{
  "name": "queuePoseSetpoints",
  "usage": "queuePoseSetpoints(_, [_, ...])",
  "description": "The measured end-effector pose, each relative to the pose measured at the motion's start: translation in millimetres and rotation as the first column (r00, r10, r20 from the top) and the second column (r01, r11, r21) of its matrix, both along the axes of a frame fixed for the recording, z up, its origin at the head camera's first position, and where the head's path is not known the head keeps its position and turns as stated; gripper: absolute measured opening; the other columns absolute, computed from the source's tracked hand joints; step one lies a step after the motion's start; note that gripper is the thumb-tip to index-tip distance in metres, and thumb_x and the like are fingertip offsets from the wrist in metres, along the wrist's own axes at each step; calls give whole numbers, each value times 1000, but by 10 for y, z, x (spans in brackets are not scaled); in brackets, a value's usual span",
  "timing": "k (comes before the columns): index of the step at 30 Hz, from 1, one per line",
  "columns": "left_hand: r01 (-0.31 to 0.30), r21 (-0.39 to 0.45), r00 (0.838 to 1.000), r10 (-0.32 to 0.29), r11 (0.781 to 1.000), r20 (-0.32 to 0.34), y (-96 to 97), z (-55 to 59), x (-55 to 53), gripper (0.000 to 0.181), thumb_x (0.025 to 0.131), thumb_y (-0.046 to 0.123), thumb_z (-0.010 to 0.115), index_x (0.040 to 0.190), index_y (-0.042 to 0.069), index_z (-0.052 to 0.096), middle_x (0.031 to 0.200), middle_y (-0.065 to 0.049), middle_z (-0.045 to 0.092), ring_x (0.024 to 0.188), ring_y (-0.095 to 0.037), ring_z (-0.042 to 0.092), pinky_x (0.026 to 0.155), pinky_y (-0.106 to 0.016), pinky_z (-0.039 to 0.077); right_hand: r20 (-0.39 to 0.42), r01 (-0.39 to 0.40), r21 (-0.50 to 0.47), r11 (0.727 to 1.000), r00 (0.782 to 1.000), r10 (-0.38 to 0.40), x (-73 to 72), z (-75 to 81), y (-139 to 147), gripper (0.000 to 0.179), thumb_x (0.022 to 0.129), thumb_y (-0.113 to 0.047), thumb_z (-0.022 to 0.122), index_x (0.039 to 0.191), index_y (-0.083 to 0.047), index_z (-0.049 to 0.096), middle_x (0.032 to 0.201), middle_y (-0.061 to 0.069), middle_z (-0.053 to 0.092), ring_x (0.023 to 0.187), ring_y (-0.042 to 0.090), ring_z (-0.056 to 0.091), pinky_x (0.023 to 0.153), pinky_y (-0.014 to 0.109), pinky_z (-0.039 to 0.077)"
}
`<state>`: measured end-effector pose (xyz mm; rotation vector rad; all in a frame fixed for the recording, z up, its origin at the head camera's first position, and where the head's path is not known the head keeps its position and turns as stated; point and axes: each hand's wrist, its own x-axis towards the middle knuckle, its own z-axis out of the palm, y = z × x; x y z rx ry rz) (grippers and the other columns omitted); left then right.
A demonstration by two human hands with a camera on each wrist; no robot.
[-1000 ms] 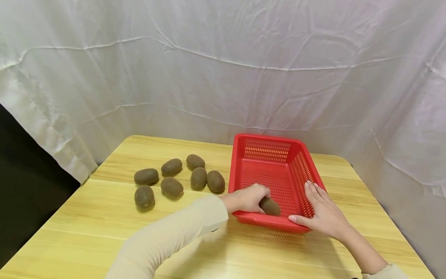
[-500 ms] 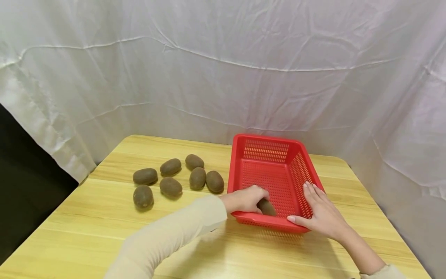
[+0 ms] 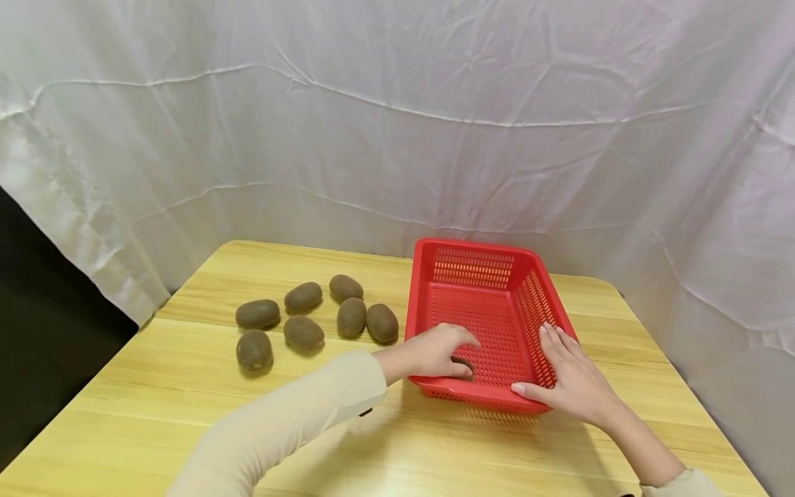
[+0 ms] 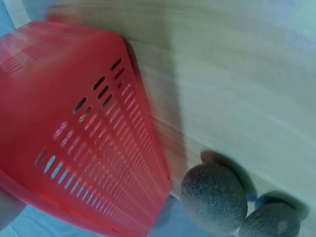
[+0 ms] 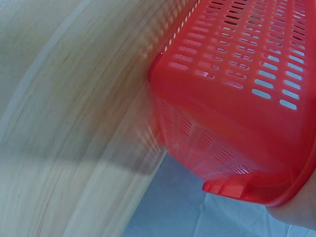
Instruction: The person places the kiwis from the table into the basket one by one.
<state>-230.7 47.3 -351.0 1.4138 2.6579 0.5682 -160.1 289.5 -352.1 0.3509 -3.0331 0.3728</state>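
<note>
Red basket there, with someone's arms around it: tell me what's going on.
A person has their left hand inside the red perforated basket, thumb and fingers parted over a partly hidden kiwifruit. Their right hand rests at the basket's near right corner. Seven more kiwifruit lie on the wood-grain table, to the left of the basket. Whether the left hand touches the fruit is hard to tell.

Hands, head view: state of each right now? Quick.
Left hand: open, in the basket at a kiwi; contact can't be told.
Right hand: open, resting on the basket's rim.
</note>
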Motion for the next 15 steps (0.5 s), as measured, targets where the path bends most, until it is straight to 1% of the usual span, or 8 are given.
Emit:
queuePoseSetpoints(3, [-51, 100, 999, 52, 994, -6, -52, 1, 29, 44, 86, 26, 66, 125, 8, 57, 130, -4, 57, 124, -15, 50, 106, -23, 38, -2, -1, 1, 1000, 1000, 1, -4, -3, 6, 107, 74, -59, 64, 142, 11, 20, 147, 32, 22, 133, 50, 20, 104, 66, 24])
queuePoseSetpoints(6, [-103, 215, 994, 106, 971, -7, -108, -10, 45, 42, 86, 24, 66, 124, 8, 58, 127, -4, 59, 122, -15, 52, 104, -23, 40, -6, -6, 3, 1000, 1000, 6, -7, -7, 11, 107, 74, -59, 65, 142, 12, 21, 147, 32, 22, 133, 50, 20, 104, 66, 24])
queuePoseSetpoints(10, [-152, 349, 987, 158, 925, 13, -196, -37, 38, 38, 86, 22, 66, 120, 6, 61, 123, -6, 61, 118, -16, 55, 101, -26, 43, -5, -11, -1, 1000, 1000, 11, -5, -12, 12, 107, 74, -58, 65, 142, 12, 20, 147, 32, 22, 133, 50, 20, 104, 65, 24])
queuePoseSetpoints(15, [-216, 470, 975, 215, 856, 58, -321, -93, -2, 35, 86, 20, 67, 117, 4, 62, 121, -8, 62, 117, -19, 56, 101, -30, 45, -2, -11, -7, 1000, 1000, 11, -5, -8, 8, 107, 74, -58, 65, 142, 11, 20, 147, 32, 22, 133, 50, 20, 104, 65, 24])
